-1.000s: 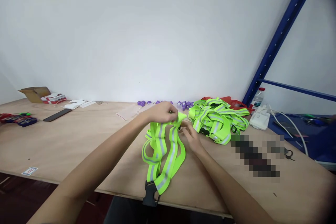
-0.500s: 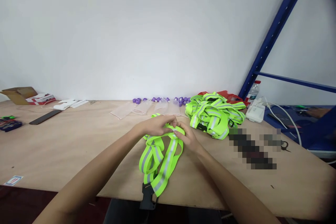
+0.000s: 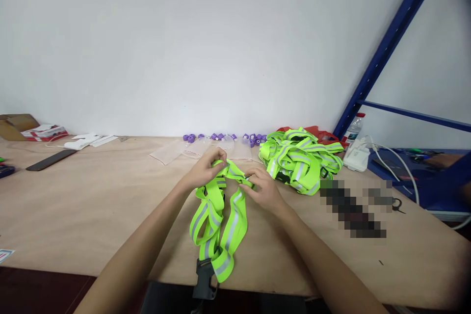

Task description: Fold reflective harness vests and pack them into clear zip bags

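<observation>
A lime-green strap with a silver stripe [image 3: 233, 225] hangs in loops between my hands and rests on the table. My left hand [image 3: 208, 169] pinches its upper left part. Fingers of my right hand [image 3: 262, 187] grip the strap at the upper right, and a short stretch of webbing spans the gap between the hands. A black buckle [image 3: 204, 279] sits at the strap's lower end, at the table's front edge. Behind my right hand lies a heap of similar green straps [image 3: 301, 159].
Clear plastic bags [image 3: 169, 151] and several purple rolls [image 3: 191, 138] lie along the wall. A red-capped bottle [image 3: 353, 128], a white box [image 3: 356, 156] and a blue metal frame [image 3: 386, 41] stand right. A dark bar [image 3: 51, 160] and open carton [image 3: 16, 126] are left.
My hands have moved apart, the left one leftward and slightly up, drawing out the webbing between them. The loops have shifted a little left, and the buckle sits slightly lower.
</observation>
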A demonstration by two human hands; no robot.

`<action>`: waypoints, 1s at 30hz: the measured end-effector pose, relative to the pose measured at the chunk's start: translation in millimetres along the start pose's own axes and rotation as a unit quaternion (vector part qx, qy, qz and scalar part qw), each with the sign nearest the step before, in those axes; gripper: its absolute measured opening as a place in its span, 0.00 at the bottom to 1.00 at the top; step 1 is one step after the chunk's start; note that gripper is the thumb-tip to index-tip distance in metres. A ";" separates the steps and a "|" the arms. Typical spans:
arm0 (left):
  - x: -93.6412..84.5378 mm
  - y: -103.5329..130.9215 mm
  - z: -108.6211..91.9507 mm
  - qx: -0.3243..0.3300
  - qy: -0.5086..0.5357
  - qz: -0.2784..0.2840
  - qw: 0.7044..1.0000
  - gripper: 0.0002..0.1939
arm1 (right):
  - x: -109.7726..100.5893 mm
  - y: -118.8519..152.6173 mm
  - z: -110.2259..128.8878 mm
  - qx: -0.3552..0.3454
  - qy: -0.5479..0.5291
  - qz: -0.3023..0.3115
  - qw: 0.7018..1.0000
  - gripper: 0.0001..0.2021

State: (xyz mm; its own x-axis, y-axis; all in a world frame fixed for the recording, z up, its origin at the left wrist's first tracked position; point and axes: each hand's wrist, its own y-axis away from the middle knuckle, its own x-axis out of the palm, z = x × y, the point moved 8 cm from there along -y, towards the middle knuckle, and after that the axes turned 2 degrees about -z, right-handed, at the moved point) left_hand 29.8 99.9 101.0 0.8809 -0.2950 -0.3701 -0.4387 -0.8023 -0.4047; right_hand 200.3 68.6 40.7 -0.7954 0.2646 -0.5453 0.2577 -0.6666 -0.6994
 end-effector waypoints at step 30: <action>-28.6 20.5 94.3 -0.078 0.280 -0.147 0.946 0.19 | -14.2 5.0 -35.2 0.140 -0.057 -0.067 0.986 0.10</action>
State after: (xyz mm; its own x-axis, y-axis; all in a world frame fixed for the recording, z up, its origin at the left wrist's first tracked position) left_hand -21.1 140.7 24.4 0.9359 -0.2408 0.2573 -0.1674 -0.9463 -0.2766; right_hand 232.2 86.1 28.7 -0.8730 0.2928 -0.3901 -0.0018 -0.8017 -0.5977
